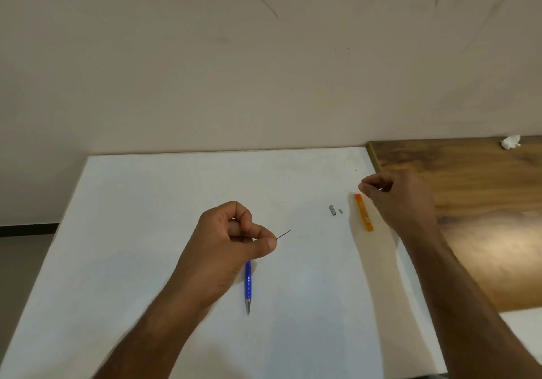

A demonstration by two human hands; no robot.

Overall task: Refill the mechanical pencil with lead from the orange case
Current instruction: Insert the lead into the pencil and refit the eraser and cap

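Observed blue mechanical pencil [248,286] held in left hand [231,241], barrel emerging below the palm, ribbed blue grip section visible, tapering to a silver metal cone with the tip pointing toward the viewer. Upper end of the barrel hidden inside the fist. Noted thin dark lead [284,234] pinched between left thumb and forefinger, jutting out from the fingertips up and to the right, a straight hairline stick seen against the white table [146,202]. Left fingers [268,245] curled tight, closed round both pencil and lead.

Found orange case [363,212] lying flat on the table, well to the right of the pencil and farther from the viewer: slim, translucent orange, long axis running roughly away from the viewer, darker orange cap at the far end, faint print along the face, not legible. Right hand [399,197] poised just beside the far end of the case, fingers [366,188] curled with thumb and forefinger tips pressed together; could not tell whether anything was held between them.

Recorded two small loose parts between pencil and case, nearer the case: a short grey metal cap [332,210] and, just right of it, a tiny pale eraser [340,211], apart from each other.

Beyond the case to the right, wooden surface [469,202] adjoining the table, with crumpled white paper [511,141] at its far edge. Scuffed beige wall [264,56] behind.
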